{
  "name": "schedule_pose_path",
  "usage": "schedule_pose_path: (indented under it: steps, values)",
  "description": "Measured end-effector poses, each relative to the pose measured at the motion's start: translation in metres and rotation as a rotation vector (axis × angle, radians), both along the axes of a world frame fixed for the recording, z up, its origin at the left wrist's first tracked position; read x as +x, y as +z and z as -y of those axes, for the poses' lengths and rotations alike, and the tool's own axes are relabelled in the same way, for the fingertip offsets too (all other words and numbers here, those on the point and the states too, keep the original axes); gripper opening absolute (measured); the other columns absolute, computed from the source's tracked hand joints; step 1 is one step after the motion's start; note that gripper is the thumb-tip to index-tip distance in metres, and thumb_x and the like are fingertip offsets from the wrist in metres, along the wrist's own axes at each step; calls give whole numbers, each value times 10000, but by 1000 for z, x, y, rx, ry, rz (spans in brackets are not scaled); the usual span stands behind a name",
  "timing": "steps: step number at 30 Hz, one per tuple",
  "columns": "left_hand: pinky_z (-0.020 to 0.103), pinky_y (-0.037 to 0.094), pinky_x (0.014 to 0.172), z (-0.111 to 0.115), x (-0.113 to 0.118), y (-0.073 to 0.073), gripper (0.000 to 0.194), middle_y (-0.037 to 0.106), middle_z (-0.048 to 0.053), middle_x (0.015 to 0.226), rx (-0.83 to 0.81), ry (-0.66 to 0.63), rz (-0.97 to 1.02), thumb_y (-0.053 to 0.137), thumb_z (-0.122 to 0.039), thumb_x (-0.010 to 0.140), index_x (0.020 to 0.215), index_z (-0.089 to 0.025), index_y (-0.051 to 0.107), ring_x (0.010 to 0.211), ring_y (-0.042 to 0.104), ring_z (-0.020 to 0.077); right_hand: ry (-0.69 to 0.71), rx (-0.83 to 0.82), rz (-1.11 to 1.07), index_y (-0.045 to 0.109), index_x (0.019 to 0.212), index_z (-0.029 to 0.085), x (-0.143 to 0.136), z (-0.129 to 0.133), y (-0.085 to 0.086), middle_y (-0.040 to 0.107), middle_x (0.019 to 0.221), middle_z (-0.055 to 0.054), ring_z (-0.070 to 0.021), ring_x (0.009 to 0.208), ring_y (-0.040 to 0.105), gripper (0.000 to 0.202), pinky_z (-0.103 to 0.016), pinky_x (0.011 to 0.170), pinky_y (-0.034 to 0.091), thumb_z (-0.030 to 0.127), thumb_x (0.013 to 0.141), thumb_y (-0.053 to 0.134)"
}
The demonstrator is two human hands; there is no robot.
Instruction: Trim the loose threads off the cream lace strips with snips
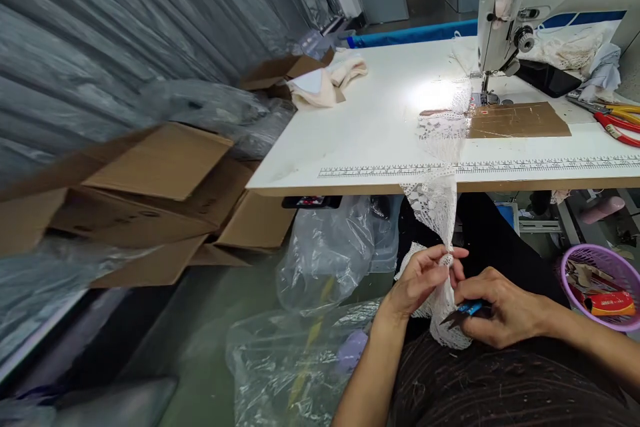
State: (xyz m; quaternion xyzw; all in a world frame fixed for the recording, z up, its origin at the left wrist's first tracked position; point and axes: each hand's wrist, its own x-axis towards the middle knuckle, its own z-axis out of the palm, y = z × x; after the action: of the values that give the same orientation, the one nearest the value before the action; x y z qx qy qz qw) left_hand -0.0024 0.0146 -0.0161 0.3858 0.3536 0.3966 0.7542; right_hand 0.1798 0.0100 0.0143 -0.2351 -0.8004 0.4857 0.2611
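Note:
A strip of white lace (431, 203) runs from under the presser foot of the sewing machine (500, 7), across the table and over its front edge to my lap. There, the fingers of my left hand (423, 280) are closed on the gathered lace. My right hand (503, 310) is wrapped round a pair of small thread snips (470, 308) with blue on the handle. Their dark blades point left, over the lower part of the lace. Whether the blades touch the fabric I cannot tell.
A brown card strip (520, 121) lies beside the presser foot on the white table (300, 153). Red-handled scissors (617, 128) and a black phone-like object (545, 78) sit rightward. Cardboard boxes (155, 160) stand left; a purple basket (575, 293) stands low right.

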Motion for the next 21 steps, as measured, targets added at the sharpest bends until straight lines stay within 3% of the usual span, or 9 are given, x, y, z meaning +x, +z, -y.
schedule_pose_path:
  steps: [2,4,8,14,21]
  values:
    - [227,400,572,3,-2,3,482,628,11,667,-1,62,-144,820,-517,637,934,-144,749,571,515,101,-34,-70,40,626,804,166,6,-6,-1,475,552,59,-75,465,340,99,-209,484,309,213,764,549]
    - [215,384,564,4,-5,7,425,626,5,667,48,130,-279,823,-511,639,850,-149,751,582,502,96,-130,-139,81,618,830,162,11,-14,-4,502,589,39,-88,495,389,196,-211,488,325,334,848,525]
    - [230,424,616,5,-6,17,384,688,34,744,131,200,-435,780,-525,689,807,-160,759,657,553,126,-305,-174,214,569,742,167,11,-26,-11,565,655,-18,-126,591,485,505,-254,584,378,462,992,244]
    - [257,480,669,5,-3,22,372,743,66,812,166,202,-489,741,-521,726,807,-159,765,735,629,175,-297,-126,233,599,782,170,-1,-32,-14,511,606,13,-116,540,416,569,-253,542,316,575,986,254]
    - [241,448,628,6,-4,22,341,721,54,762,133,261,-452,746,-484,728,789,-149,766,674,592,148,-361,-97,224,593,783,178,-3,-31,-13,475,576,27,-110,510,382,544,-245,525,295,550,996,258]
